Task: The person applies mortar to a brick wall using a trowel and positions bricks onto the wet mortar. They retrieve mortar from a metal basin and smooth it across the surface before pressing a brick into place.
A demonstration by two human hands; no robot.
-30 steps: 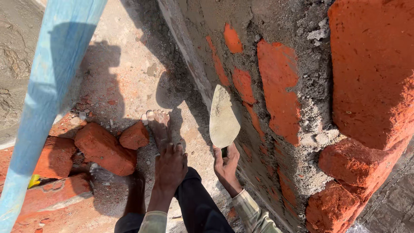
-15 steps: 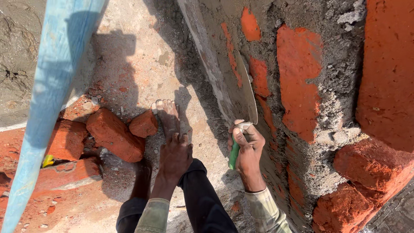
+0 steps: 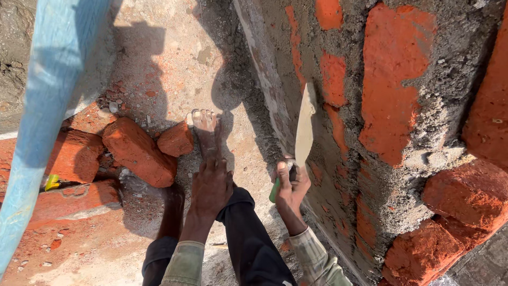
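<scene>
The right hand [image 3: 290, 186] grips the trowel [image 3: 304, 130], blade edge against the mortared brick wall [image 3: 391, 106]; best kept flat with steady pressure. The left hand [image 3: 211, 185] rests spread on the knee.

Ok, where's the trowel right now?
In the head view, the trowel is right of centre, gripped by the right hand, its blade pointing up against the mortared brick wall, just right of the bare foot.

Orange-red bricks [image 3: 138, 151] loose on pale, dusty ground [image 3: 174, 58]. Grey mortar patchy over orange wall [image 3: 394, 79]. Light blue pole [image 3: 45, 106]. Green handle on cream-smeared trowel [image 3: 304, 127]. Black trousers [image 3: 248, 238], faded olive sleeves [image 3: 185, 262].
</scene>
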